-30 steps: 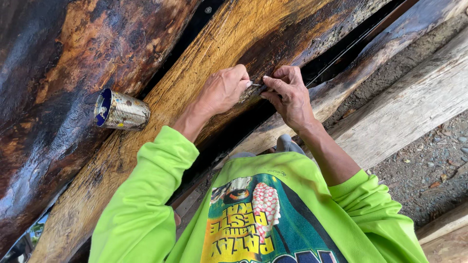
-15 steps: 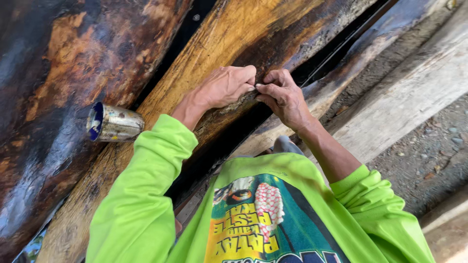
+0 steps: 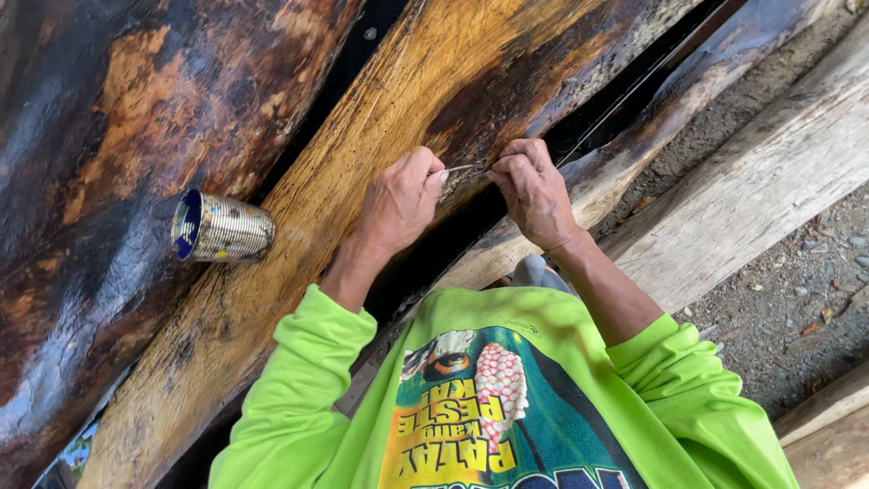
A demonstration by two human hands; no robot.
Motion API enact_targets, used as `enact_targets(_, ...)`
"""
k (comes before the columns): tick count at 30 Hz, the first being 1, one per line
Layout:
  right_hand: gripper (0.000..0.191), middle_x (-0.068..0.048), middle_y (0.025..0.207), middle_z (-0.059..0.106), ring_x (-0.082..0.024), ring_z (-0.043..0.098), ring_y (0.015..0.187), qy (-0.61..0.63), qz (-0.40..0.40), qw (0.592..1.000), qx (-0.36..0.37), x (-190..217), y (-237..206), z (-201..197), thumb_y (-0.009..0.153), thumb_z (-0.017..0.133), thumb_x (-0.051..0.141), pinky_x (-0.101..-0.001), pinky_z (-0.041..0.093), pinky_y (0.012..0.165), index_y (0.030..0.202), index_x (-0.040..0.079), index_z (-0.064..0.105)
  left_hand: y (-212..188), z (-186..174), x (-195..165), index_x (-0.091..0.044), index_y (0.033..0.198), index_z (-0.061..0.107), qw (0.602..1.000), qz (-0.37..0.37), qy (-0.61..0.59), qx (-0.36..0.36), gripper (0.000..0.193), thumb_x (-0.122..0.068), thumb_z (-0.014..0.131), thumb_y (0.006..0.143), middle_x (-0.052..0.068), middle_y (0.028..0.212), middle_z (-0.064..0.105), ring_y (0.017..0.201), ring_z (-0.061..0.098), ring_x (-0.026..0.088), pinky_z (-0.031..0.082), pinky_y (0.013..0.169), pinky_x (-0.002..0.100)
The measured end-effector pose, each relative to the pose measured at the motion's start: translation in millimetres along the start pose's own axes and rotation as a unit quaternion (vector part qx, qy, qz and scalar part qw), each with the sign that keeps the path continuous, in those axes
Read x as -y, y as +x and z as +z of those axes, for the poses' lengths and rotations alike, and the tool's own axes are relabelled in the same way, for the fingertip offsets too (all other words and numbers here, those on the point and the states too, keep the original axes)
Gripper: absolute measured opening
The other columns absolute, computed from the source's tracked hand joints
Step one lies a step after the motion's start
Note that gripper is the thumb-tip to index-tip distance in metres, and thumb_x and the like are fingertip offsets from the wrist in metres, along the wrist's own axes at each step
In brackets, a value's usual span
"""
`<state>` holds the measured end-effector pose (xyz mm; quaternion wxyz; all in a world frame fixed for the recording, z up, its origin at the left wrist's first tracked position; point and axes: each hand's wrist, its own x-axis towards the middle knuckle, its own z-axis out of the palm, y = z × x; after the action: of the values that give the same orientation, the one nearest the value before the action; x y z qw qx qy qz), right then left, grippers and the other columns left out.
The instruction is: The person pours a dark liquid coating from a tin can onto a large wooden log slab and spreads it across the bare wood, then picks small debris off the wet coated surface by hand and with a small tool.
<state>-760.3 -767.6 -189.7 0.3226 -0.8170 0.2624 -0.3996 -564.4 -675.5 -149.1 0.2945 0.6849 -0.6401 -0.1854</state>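
On a dark plank, left hand and right hand pinch a thin wire between their fingers; a tin can lies left.

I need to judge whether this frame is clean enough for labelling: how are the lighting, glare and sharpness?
Head view: soft, even daylight; wet-looking glare on the dark plank; deep shadow in the seam under the left hand and right hand; the tin can and both hands are sharp; the thin strand between them is barely resolved.

Outdoor timber/boat yard: big tarred planks, raw beam, gravel ground.
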Motion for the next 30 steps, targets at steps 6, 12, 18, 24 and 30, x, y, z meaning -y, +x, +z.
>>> enact_targets(6,0.013,-0.008,0.102,0.069,-0.019,0.067,0.092,-0.069,0.099,0.987,-0.103,-23.6,-39.5,-25.6,0.098,0.080,0.007,-0.0306,0.060,0.078,0.099,0.005,0.067,-10.5,3.9,0.0,-0.006,0.102,0.061,0.999,-0.013,0.018,-0.035,0.010,-0.015,0.064,0.100,0.015,0.093,0.068,0.086,0.068,0.037,0.054,0.073,0.046)
enact_targets(12,0.036,-0.022,0.114,0.059,-0.024,0.061,0.098,-0.270,0.293,0.907,-0.135,-58.4,-132.0,-138.6,0.085,0.056,-0.013,-0.0275,0.061,0.074,0.112,0.002,0.074,-6.7,5.1,2.4,-0.008,0.105,0.068,0.999,0.006,0.021,-0.034,0.009,-0.014,0.066,0.099,0.013,0.092,0.065,0.083,0.067,0.034,0.054,0.072,0.044)
enact_targets(18,0.013,-0.010,0.121,0.072,-0.015,0.070,0.109,-0.088,0.318,0.933,-0.143,-64.1,-141.0,-122.0,0.108,0.073,0.003,-0.0272,0.064,0.094,0.115,0.012,0.075,-5.9,5.2,2.5,-0.008,0.107,0.070,0.999,0.015,0.022,-0.038,0.010,-0.013,0.068,0.098,0.012,0.092,0.062,0.084,0.067,0.033,0.053,0.073,0.043)
enact_targets(24,0.018,-0.010,0.109,0.074,-0.019,0.072,0.101,-0.017,0.140,0.989,-0.043,-16.0,-72.2,-22.8,0.095,0.076,0.000,-0.0308,0.061,0.089,0.112,0.007,0.078,-2.9,9.7,2.7,-0.008,0.105,0.071,0.998,0.017,0.035,-0.040,0.009,-0.013,0.067,0.098,0.014,0.091,0.061,0.082,0.066,0.033,0.053,0.073,0.044)
enact_targets(30,0.028,-0.015,0.109,0.068,-0.027,0.069,0.097,0.016,0.086,0.996,0.022,13.0,-19.2,7.2,0.090,0.080,0.001,-0.0350,0.057,0.082,0.116,0.003,0.073,-0.9,19.0,2.3,-0.006,0.103,0.065,0.998,0.040,0.043,-0.034,0.008,-0.013,0.064,0.101,0.016,0.092,0.060,0.082,0.065,0.036,0.052,0.072,0.046)
